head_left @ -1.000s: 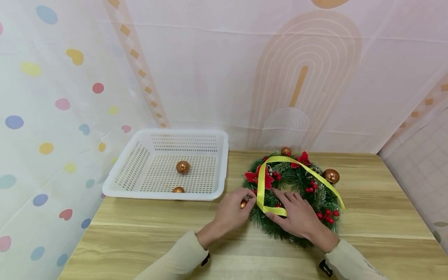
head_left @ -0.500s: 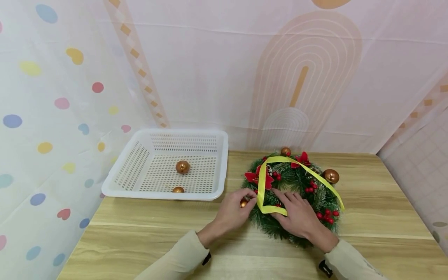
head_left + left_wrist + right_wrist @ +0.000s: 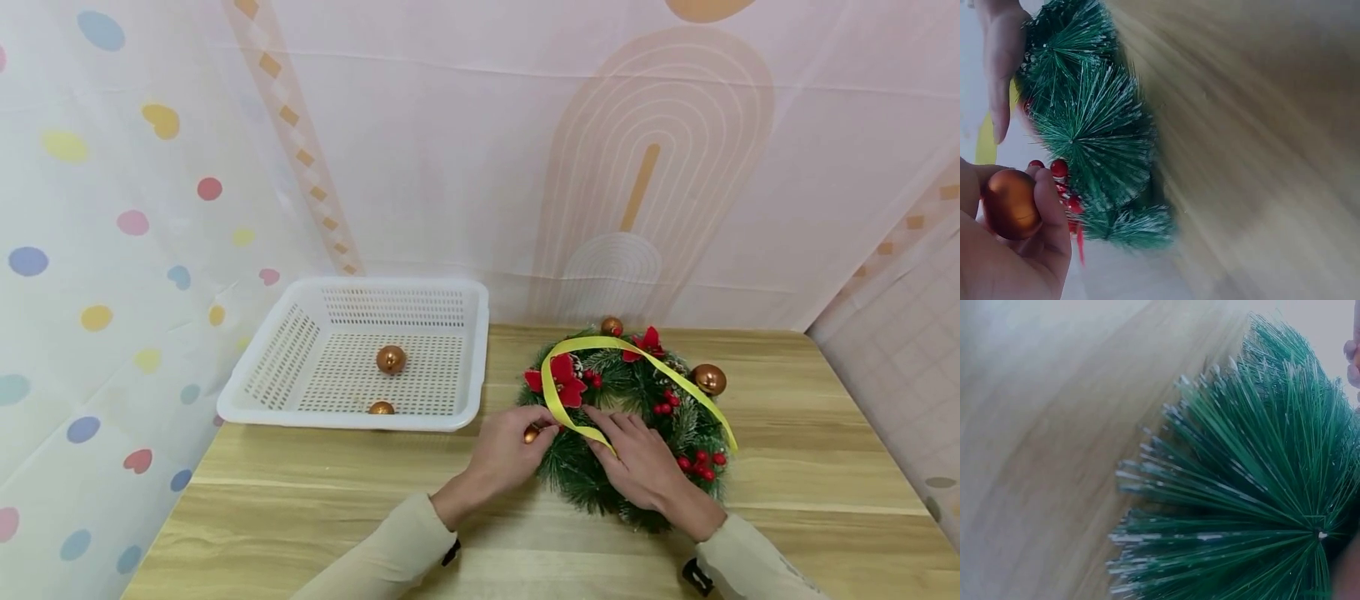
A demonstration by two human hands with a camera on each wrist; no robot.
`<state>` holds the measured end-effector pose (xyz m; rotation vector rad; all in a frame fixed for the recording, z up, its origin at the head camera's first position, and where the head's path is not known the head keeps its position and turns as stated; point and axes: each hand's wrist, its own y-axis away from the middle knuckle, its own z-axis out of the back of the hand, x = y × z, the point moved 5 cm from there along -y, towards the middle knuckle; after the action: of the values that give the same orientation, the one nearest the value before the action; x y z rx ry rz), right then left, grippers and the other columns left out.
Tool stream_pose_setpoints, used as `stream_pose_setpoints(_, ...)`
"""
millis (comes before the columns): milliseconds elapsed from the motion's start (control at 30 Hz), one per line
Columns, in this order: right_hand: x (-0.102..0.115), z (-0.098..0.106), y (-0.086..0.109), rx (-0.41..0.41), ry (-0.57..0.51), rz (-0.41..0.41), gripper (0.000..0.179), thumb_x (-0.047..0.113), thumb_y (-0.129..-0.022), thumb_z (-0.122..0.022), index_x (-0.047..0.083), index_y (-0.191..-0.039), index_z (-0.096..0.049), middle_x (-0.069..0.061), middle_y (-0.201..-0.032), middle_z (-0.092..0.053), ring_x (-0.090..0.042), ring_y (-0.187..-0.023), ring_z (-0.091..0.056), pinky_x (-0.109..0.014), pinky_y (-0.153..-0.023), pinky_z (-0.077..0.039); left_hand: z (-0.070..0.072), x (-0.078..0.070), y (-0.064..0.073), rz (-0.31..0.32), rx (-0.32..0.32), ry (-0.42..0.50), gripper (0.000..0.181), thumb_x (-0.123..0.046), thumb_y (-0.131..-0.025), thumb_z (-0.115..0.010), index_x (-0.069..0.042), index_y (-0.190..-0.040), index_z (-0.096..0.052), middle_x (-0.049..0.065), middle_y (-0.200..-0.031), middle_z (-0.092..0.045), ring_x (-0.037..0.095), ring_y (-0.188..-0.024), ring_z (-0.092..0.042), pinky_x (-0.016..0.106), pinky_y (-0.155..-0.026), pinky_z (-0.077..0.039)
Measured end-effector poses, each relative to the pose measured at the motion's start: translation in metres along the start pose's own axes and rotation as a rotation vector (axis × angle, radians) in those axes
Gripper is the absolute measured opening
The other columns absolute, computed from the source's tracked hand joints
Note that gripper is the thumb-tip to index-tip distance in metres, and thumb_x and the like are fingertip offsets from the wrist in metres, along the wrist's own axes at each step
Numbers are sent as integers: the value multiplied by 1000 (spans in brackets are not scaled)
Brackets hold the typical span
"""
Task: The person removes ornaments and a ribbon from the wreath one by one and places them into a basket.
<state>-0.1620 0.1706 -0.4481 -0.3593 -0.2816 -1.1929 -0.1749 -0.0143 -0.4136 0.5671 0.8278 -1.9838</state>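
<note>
One ball (image 3: 1013, 204) is clasped by the curled fingers of the left hand (image 3: 506, 448), angled inward. Just right of it, the wreath (image 3: 581, 477) is partly covered by the right hand (image 3: 639, 462), fingers outstretched, the ribbon (image 3: 596, 342) looped ahead of them.

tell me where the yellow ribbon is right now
In the head view, the yellow ribbon lies over the wreath, to the right of the white basket, with one end by the right hand.

A pale arch-printed sheet (image 3: 450, 167) hangs behind the wood-grain table (image 3: 262, 500). Coloured dots (image 3: 211, 188) pattern the left-hand sheet (image 3: 187, 250).
</note>
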Motion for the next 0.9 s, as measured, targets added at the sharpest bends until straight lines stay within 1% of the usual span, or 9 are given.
stream_pose_setpoints(67,0,0,0,2,-2,-6,48,39,-105,-43,19,-148,-47,-12,-132,-60,-38,-120,-55,-60,-84,-48,-2,-5,0,-72,-19,-114,6,-15,-91,-70,-15,-93,-76,-5,-85,-72,3,-69,-59,17,-62,-47)
stream_pose_setpoints(167,0,-1,-1,8,0,-20,50,44,-105,-43,18,-148,-48,-13,-132,-59,-39,-121,-54,-61,-86,-47,-6,-13,3,-198,-50,-282,7,-15,-90,-71,-16,-93,-77,-5,-82,-72,6,-68,-63,20,-59,-50)
stream_pose_setpoints(267,1,-1,-2,11,12,-37,54,49,-103,-45,18,-147,-48,-14,-133,-59,-40,-122,-54,-62,-87,-47,-12,-18,7,-301,-79,-452,9,-15,-89,-71,-18,-95,-77,-6,-84,-72,10,-73,-67,25,-60,-54)
stream_pose_setpoints(367,1,-1,-3,8,35,-45,59,51,-98,-53,18,-147,-49,-14,-132,-59,-39,-120,-55,-61,-86,-47,-18,-20,12,-382,-90,-598,9,-17,-88,-71,-21,-93,-77,-7,-85,-71,11,-72,-66,26,-56,-53)
stream_pose_setpoints(433,1,-1,-3,7,43,-43,61,52,-96,-57,19,-146,-49,-15,-131,-60,-39,-118,-55,-61,-85,-47,-21,-20,15,-418,-83,-661,9,-17,-87,-71,-22,-91,-77,-6,-86,-71,11,-71,-65,25,-55,-51)
stream_pose_setpoints(533,2,-2,-3,9,54,-32,65,55,-93,-59,17,-146,-49,-16,-131,-60,-40,-117,-56,-61,-84,-48,-20,-16,21,-407,-60,-635,9,-16,-87,-70,-21,-91,-76,-6,-85,-70,11,-72,-65,24,-56,-51)
stream_pose_setpoints(633,2,-2,-3,17,59,-30,70,59,-93,-57,16,-147,-49,-16,-132,-59,-40,-118,-55,-61,-85,-48,-13,-11,24,-333,-39,-520,10,-16,-88,-69,-19,-94,-76,-7,-87,-71,10,-76,-67,25,-61,-53)
stream_pose_setpoints(767,1,-2,-3,25,76,-34,75,64,-91,-56,17,-148,-47,-16,-134,-59,-40,-120,-54,-61,-86,-48,3,-8,24,-235,-45,-353,10,-16,-90,-69,-19,-94,-77,-7,-89,-74,9,-80,-70,26,-63,-56)
stream_pose_setpoints(900,1,-2,-3,28,80,-31,79,68,-89,-56,19,-150,-45,-15,-134,-58,-40,-121,-54,-60,-86,-48,22,-8,22,-164,-65,-241,8,-15,-89,-71,-17,-93,-78,-6,-91,-75,9,-80,-71,26,-65,-57)
